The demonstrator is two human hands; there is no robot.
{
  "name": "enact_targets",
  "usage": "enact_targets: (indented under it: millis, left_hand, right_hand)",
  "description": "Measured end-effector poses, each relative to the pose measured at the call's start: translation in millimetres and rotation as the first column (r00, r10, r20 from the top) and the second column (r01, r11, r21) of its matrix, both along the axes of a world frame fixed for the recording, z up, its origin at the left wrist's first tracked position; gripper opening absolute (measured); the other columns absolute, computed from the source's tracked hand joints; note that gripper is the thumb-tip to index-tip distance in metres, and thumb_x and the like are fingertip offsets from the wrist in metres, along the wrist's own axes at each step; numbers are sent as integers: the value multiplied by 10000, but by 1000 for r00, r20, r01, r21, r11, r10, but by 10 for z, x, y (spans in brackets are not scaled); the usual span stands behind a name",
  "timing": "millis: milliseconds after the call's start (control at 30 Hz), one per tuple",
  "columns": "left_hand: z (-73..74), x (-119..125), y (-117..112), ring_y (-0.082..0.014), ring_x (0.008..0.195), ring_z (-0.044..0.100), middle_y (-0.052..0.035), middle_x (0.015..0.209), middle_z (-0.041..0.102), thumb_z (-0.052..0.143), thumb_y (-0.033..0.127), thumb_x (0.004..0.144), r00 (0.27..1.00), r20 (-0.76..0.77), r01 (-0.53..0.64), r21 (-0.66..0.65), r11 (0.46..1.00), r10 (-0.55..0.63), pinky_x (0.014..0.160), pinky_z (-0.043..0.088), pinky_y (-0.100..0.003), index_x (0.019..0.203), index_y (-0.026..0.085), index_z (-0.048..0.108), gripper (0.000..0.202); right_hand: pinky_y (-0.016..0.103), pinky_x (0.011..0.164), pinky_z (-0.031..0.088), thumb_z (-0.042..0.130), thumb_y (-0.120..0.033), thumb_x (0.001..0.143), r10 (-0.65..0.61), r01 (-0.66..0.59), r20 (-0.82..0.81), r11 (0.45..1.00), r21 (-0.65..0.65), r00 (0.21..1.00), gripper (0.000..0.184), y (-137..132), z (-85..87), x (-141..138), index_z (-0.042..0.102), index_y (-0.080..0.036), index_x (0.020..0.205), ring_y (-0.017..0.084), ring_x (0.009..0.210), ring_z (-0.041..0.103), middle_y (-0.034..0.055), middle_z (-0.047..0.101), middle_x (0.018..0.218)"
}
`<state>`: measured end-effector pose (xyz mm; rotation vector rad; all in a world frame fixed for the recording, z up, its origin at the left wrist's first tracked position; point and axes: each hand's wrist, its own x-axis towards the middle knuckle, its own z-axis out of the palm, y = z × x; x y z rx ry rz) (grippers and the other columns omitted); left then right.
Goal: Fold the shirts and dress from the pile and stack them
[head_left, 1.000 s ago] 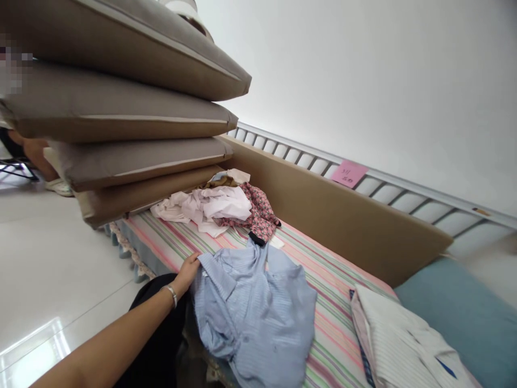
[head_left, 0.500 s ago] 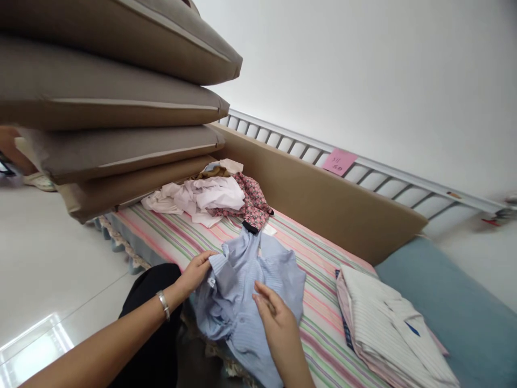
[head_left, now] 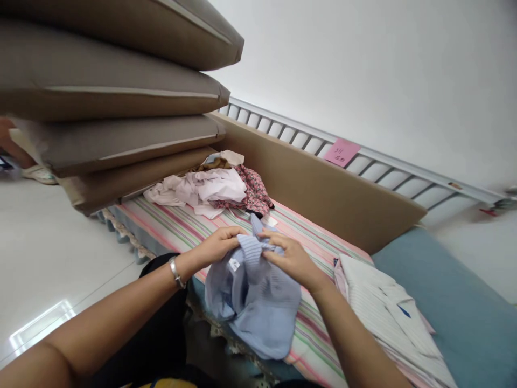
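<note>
A light blue striped shirt (head_left: 254,293) hangs bunched over the near edge of the striped bed sheet (head_left: 177,226). My left hand (head_left: 216,248), with a silver bracelet at the wrist, pinches the shirt's collar area from the left. My right hand (head_left: 293,258) grips the same gathered cloth from the right. Both hands hold the fabric lifted a little above the sheet, close together. A small white label shows on the shirt just under my left hand.
A pile of white and floral clothes (head_left: 218,191) lies further back on the bed. Folded striped shirts (head_left: 388,307) are stacked at the right beside a teal cushion (head_left: 456,302). Grey-brown cushions (head_left: 109,102) are stacked at the left. A tan headboard (head_left: 323,194) and railing with a pink note (head_left: 342,152) run along the wall.
The blue shirt lay spread on the sheet with only my left hand on it. My right hand came in, and both hands gathered and lifted the collar area.
</note>
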<state>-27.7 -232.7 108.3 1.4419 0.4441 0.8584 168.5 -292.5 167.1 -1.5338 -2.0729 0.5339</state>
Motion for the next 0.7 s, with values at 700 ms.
enact_targets:
  millis: [700]
  left_hand:
    - [-929,783,-41,-202,968,582,-60,1076,655,737,310,652,962,110,273,-286,919,-251,882,428,-337,1083,190,642,458]
  right_hand:
    - [223,445,412,790,-380,626,-21,403,-656,804,438,755,281,-729,1222,356,580,-202,680,84,438,475,-55,572,541]
